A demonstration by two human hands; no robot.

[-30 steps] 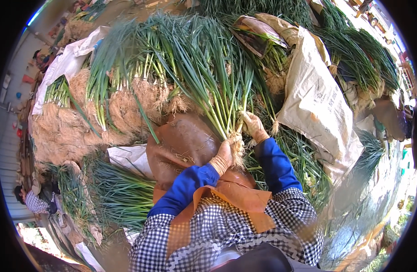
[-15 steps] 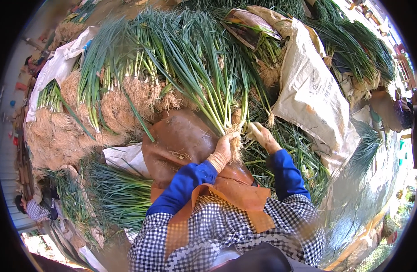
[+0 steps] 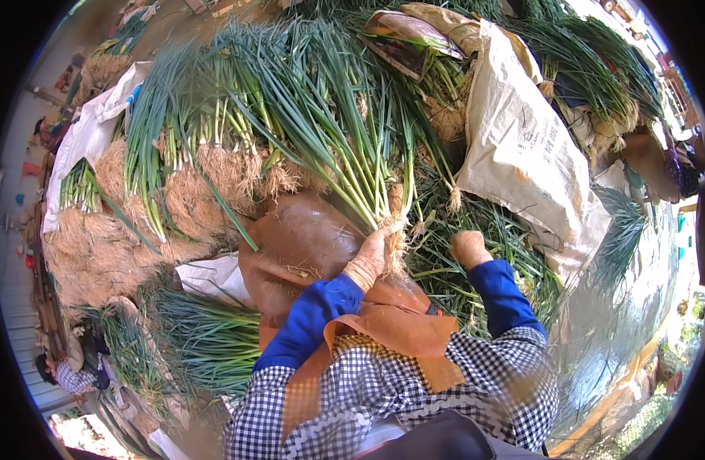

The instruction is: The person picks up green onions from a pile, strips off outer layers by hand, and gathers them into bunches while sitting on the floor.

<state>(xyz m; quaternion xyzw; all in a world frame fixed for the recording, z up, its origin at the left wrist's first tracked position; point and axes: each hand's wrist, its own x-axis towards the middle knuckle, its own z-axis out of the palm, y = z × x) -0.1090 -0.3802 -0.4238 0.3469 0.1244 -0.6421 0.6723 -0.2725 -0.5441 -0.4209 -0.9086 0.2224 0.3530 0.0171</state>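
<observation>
My left hand (image 3: 370,257) is closed around the lower stalks of a bunch of green onions (image 3: 361,178). Its pale, stringy roots (image 3: 396,259) hang past my fingers, and the long green leaves fan up and away to the far left. Apart from the bunch, to its right, my right hand (image 3: 469,248) is curled into a fist over a heap of loose green leaves (image 3: 452,287). Whatever its fingers may hold is hidden. Under the bunch, a brown apron or cover (image 3: 302,238) lies over my lap, with bits of root on it.
Rows of green onions with matted roots (image 3: 191,199) lie at the far left. More onion leaves (image 3: 207,330) lie beside my left arm. A whitish woven sack (image 3: 521,146) spreads at the right, with further bunches (image 3: 598,69) behind. Another person (image 3: 76,372) is at the lower left.
My right hand has drawn away from the bunch's roots, toward the right and nearer to me, and its fingers have curled in. My left hand keeps its hold on the green onions.
</observation>
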